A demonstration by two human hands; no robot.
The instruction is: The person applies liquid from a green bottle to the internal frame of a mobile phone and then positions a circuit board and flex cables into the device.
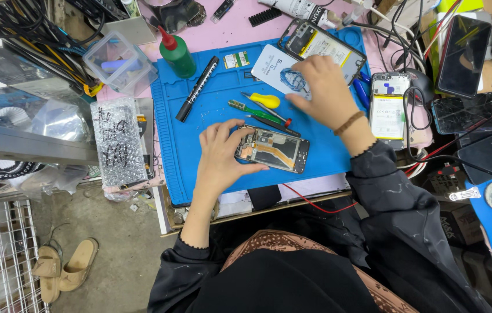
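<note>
An opened smartphone (275,149) with its back off lies on a blue repair mat (211,116). My left hand (220,153) grips the phone's left end, fingers curled over its edge. My right hand (324,93) reaches farther back and rests on a white card with a blue scribble (275,66); what its fingertips pinch is hidden. Between the hands lie a yellow-handled screwdriver (264,100), a green-handled screwdriver (252,109) and dark tweezers (272,124).
A green squeeze bottle with a red tip (176,54), a black pen-like tool (197,88) and a clear plastic box (119,62) sit at the mat's left. Other opened phones (322,43) (387,108), cracked screens (469,113) and cables crowd the right. Sandals (63,269) lie on the floor.
</note>
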